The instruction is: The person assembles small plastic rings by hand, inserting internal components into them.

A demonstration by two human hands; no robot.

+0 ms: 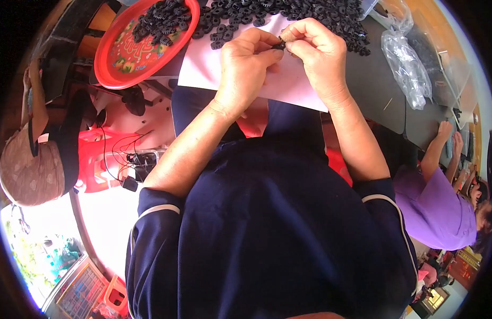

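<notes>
Both my hands meet above a sheet of pale paper on the table, fingertips pinched together. My left hand holds a small black plastic part between thumb and forefinger. Right beside it, my right hand pinches at the same spot; whatever lies between its fingertips is mostly hidden and too small to name. Just beyond the hands spreads a heap of small black toothed plastic parts. More of these parts lie in a red round tray with a printed floor, at the far left.
A clear plastic bag lies on the dark table to the right, near a thin stick. Farther right sits a person in purple, arms at the table. At the left is another person's arm.
</notes>
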